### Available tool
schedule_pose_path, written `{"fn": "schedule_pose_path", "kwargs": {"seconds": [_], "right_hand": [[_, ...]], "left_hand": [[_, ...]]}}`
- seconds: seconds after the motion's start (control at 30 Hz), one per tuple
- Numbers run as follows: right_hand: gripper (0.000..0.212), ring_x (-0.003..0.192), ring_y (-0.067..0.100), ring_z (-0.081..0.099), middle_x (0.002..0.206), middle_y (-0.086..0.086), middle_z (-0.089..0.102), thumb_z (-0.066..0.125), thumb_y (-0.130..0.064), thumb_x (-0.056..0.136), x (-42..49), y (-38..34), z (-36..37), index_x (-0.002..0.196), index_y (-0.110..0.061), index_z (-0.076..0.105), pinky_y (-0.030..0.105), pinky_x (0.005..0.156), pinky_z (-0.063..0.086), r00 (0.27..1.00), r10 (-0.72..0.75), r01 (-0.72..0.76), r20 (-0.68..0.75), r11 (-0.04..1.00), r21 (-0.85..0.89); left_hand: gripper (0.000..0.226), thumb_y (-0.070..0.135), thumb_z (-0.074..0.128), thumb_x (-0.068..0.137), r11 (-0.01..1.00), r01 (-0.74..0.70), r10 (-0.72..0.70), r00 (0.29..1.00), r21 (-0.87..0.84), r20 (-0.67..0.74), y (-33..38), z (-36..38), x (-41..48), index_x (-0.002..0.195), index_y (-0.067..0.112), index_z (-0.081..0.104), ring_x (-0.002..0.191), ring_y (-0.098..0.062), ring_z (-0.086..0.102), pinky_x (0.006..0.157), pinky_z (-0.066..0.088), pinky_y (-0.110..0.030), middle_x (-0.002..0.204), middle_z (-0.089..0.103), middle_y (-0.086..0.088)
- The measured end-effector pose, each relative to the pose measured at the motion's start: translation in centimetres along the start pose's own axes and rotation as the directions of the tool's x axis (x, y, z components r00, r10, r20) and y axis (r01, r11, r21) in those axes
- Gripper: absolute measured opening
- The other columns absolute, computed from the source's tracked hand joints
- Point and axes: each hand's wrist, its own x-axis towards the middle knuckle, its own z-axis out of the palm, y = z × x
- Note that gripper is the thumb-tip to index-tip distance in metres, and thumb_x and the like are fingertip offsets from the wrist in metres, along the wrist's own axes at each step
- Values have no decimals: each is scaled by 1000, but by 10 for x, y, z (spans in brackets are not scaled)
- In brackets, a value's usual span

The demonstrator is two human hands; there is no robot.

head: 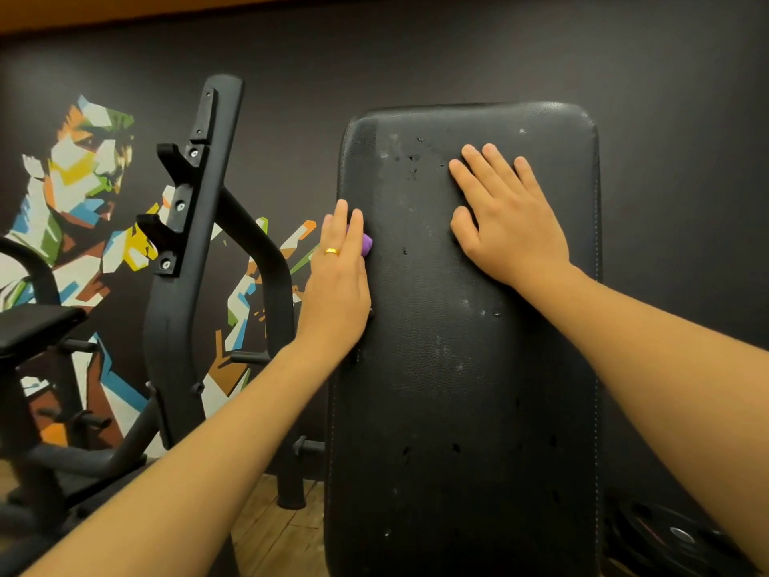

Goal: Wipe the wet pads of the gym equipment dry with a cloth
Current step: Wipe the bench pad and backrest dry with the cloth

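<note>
We observed a black pad (pixel 457 368), its surface pitted and flecked pale. The right grip (pixel 507 226) lay flat on its upper part; the left grip (pixel 337 285) pressed a purple cloth (pixel 367 243) against its left edge, fingers (pixel 356 226) straight.

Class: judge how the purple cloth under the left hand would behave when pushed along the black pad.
Probably soft and floppy: the purple cloth bunches into a small lump under the left hand. Likely light, since flat fingers alone keep it against the edge of the pad. It may drag rather than slide, as the pad looks grained.
</note>
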Motion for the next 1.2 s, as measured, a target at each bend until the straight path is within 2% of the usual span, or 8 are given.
{"fn": "schedule_pose_path", "kwargs": {"seconds": [0.1, 0.23, 0.47, 0.77, 0.9, 0.97, 1.07, 1.2], "right_hand": [[61, 153, 27, 21, 164, 8, 29, 27, -35, 100, 0, -2, 0, 156, -12, 34, 49, 125, 13, 1000, 1, -1, 8, 1000, -6], [61, 154, 26, 19, 165, 8, 27, 26, -36, 101, -3, -2, -1, 157, -13, 32, 49, 126, 11, 1000, 15, -15, 15, 1000, -3], [62, 155, 26, 17, 166, 6, 24, 25, -37, 101, -6, -5, 1, 159, -15, 30, 48, 126, 10, 999, 38, -38, 17, 999, -8], [61, 154, 27, 19, 166, 7, 26, 26, -37, 102, -7, -6, -2, 158, -14, 31, 49, 126, 11, 999, 42, -42, 20, 999, -11], [61, 154, 26, 17, 166, 6, 25, 26, -38, 102, -10, -7, -2, 159, -15, 30, 48, 126, 9, 998, 53, -54, 31, 999, 6], [61, 155, 26, 17, 166, 6, 25, 26, -38, 102, -10, -7, -1, 159, -15, 30, 48, 126, 9, 998, 52, -52, 28, 999, 10], [61, 154, 26, 18, 166, 6, 26, 27, -37, 102, -10, -7, 1, 158, -15, 31, 48, 126, 10, 999, 49, -49, 14, 999, 6], [60, 154, 26, 19, 165, 6, 26, 28, -37, 102, -11, -6, 1, 158, -15, 32, 47, 126, 10, 998, 58, -58, 18, 998, 13]], "left_hand": [[66, -3, 46, 100, 998, -8, 10, 999, -57, 38, -5, 2, -31, 159, 11, 21, 155, -32, 15, 119, 34, -51, 170, 5, -4], [82, 0, 53, 96, 993, 1, 11, 995, -114, 102, -10, 0, -84, 157, 28, 6, 148, -36, 32, 100, 55, -43, 166, -9, 15], [62, 10, 43, 106, 998, -3, 8, 996, -59, 90, -10, -6, -58, 160, 18, 15, 156, -21, 10, 118, 17, -29, 168, -1, 9], [76, 8, 49, 100, 992, -28, 43, 992, -124, 119, -17, 5, -128, 156, 38, 7, 135, -35, 50, 82, 61, -37, 163, -14, 31], [71, 9, 47, 103, 992, -36, 55, 987, -121, 154, -20, 1, -130, 154, 36, 6, 151, -30, 27, 104, 32, -3, 164, -14, 26], [68, 7, 46, 104, 997, -29, 38, 991, -65, 132, -18, 2, -109, 158, 27, 11, 156, -17, 4, 110, 7, -4, 166, -7, 18], [65, 6, 46, 104, 997, -12, 18, 997, -81, 73, -12, 7, -104, 158, 23, 14, 156, -14, 4, 114, 5, -8, 167, 0, 13], [74, 22, 39, 104, 976, 58, -49, 998, -212, 46, -4, 9, -136, 151, 54, -8, 146, -24, 38, 109, 46, -29, 164, -10, 27]]}}
